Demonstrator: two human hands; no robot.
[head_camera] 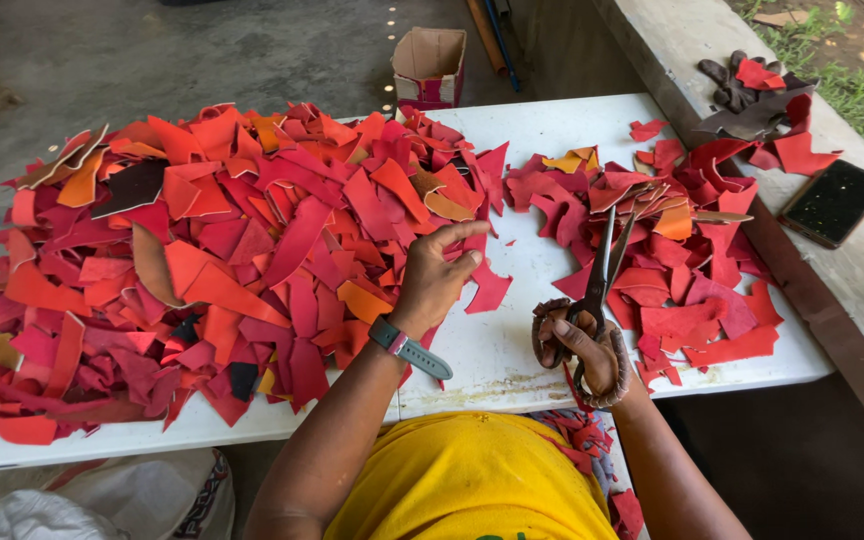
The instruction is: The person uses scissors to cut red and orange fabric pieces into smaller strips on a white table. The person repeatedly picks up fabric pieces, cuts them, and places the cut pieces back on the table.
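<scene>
My left hand (439, 276), with a watch on the wrist, rests on the edge of a big heap of red and orange leather scraps (212, 260) on the white table (497, 350). Its fingers pinch a red scrap at the heap's right side. My right hand (584, 345) grips a pair of large scissors (602, 275) by their wrapped handles. The blades point away from me, slightly apart, toward a smaller pile of red scraps (682, 270) on the table's right.
A concrete ledge (852, 260) runs along the right, bearing a dark phone (835, 203) and a few dark and red scraps (757, 100). A cardboard box (430, 65) stands on the floor behind the table. A white sack (92, 505) lies at the lower left.
</scene>
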